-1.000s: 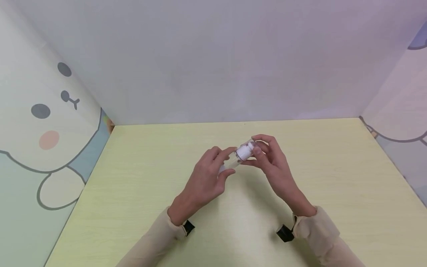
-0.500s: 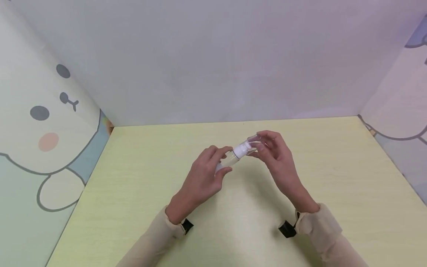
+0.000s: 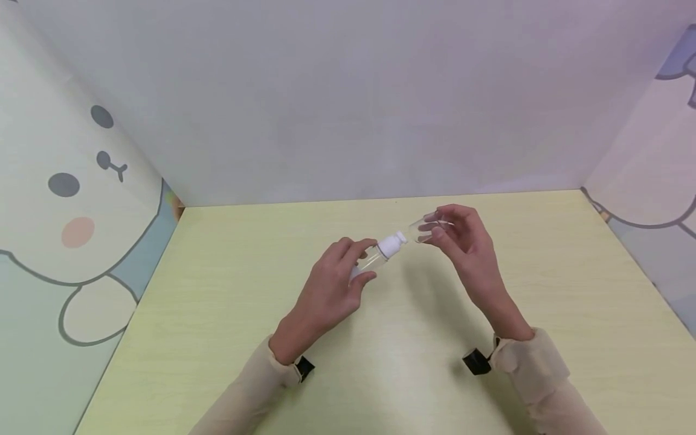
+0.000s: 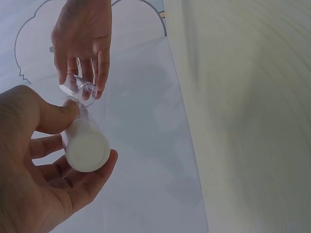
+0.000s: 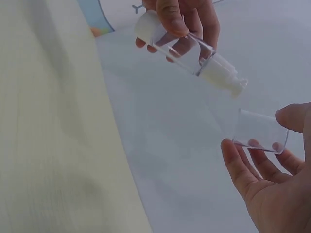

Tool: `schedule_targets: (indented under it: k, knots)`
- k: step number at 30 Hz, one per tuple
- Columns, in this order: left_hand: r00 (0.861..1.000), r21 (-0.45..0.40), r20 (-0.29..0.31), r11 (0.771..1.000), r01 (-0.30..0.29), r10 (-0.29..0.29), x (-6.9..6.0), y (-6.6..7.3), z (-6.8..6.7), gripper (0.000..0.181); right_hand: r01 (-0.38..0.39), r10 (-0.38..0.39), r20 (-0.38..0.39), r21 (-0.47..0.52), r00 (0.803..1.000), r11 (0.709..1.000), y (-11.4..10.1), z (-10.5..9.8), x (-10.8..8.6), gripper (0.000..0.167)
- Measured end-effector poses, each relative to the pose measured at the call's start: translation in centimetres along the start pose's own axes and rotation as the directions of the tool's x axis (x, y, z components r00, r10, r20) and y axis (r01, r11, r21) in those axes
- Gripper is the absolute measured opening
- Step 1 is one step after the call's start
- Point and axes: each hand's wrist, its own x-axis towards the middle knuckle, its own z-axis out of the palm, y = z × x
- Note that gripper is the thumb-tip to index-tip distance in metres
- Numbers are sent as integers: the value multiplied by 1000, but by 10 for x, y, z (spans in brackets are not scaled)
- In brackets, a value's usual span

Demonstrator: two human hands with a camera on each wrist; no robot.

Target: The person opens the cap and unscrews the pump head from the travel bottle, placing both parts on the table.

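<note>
My left hand [image 3: 331, 287] grips a small clear pump bottle [image 3: 373, 260] round its body, tilted with its white pump head [image 3: 390, 244] up and to the right. The bottle's round white base [image 4: 87, 152] faces the camera in the left wrist view. Between thumb and fingers, my right hand [image 3: 467, 257] holds a clear cap [image 5: 260, 130], see-through and open at the end toward the bottle. A small gap separates the cap from the pump head [image 5: 223, 74]. Both things are held in the air above the table.
A pale wood-grain table [image 3: 228, 362] lies below the hands. Behind it stands a plain whitish wall [image 3: 353, 109], with cartoon-printed panels [image 3: 65, 229] on either side. A small black device [image 3: 476, 361] hangs at the right wrist.
The clear cap has come off the pump head. My right hand has moved it up and to the right, while the left hand with the bottle has barely shifted.
</note>
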Motion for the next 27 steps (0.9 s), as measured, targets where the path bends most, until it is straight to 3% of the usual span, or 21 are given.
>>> schedule_targets:
  k: [5,9,12,21,27]
  knots:
    - [1000,-9,-8,1000,-7,7,0,-1,0,51,-82,75,-47,-187,996,979,-1,-9,3,37]
    - [1000,-11,-16,1000,-7,7,0,-1,0,50,-196,176,-87,-381,981,904,-5,-15,4,36]
    - [1000,-13,-18,1000,-6,6,0,-1,-1,50,-251,232,-99,-473,968,844,-6,-19,5,37]
    - [1000,-20,-20,1000,-1,0,1,0,-2,50,-406,401,-149,-593,904,695,-1,-32,5,45]
    - [1000,-23,-17,1000,4,-4,1,0,-3,49,-448,448,-180,-647,876,617,5,-38,6,49]
